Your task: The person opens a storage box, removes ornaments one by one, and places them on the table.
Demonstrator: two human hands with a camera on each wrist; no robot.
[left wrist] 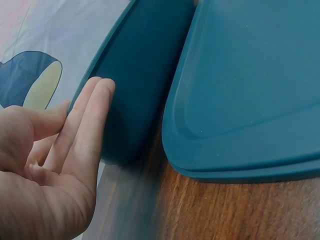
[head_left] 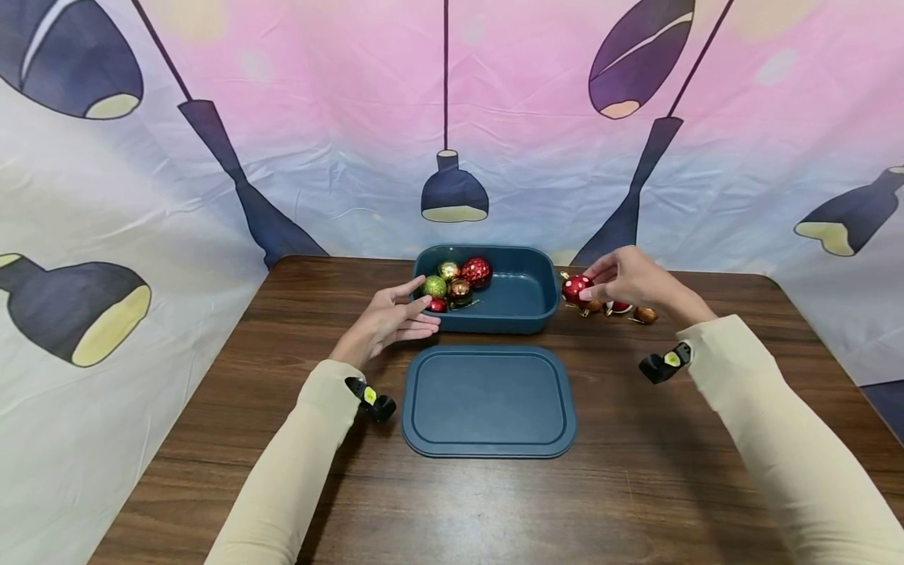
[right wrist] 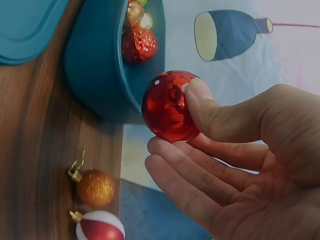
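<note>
A shiny red Christmas ball with white dots (head_left: 577, 289) is pinched between the thumb and fingers of my right hand (head_left: 631, 276), just beyond the right end of the blue-green box (head_left: 519, 323). My left hand (head_left: 387, 320) rests at the box's left front corner. In the left wrist view, its fingers (left wrist: 86, 117) lie straight against the outer wall. Inside the box, toward its left side, sit several balls: a glittery red one (head_left: 476, 271), a green one (head_left: 434, 286), a brown-gold one (head_left: 461, 292) and others.
A blue-green lid (head_left: 490, 402) lies flat on the wooden table (head_left: 487, 502), in front of the box. Right of the box are an orange-gold ball (right wrist: 95, 188), a red-and-white striped ball (right wrist: 101, 227) and a small gold-brown ornament (head_left: 644, 315). A printed cloth (head_left: 367, 188) hangs behind.
</note>
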